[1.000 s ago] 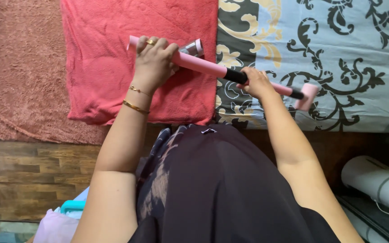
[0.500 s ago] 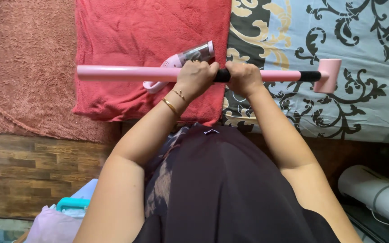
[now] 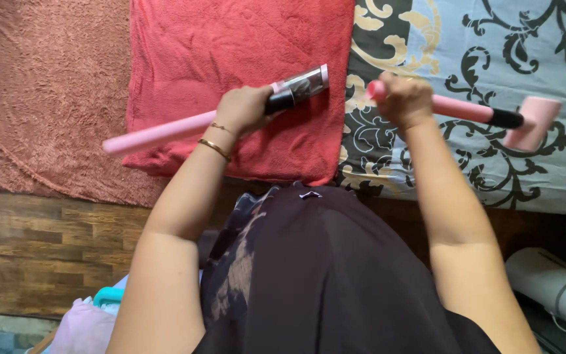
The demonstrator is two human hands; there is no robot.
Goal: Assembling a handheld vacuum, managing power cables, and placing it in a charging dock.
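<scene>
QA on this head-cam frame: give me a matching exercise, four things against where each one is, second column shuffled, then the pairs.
Things:
1. left hand
2. right hand
3. red towel
4. white roll

Places:
A. lower right corner, beside the person
B. spread flat under the long pink tube
C. gripping the long pink tube at its black collar
D. gripping the short pink tube that ends in a pink block head, over the patterned blue sheet

Pairs: 1-C, 2-D, 3-B, 4-A
</scene>
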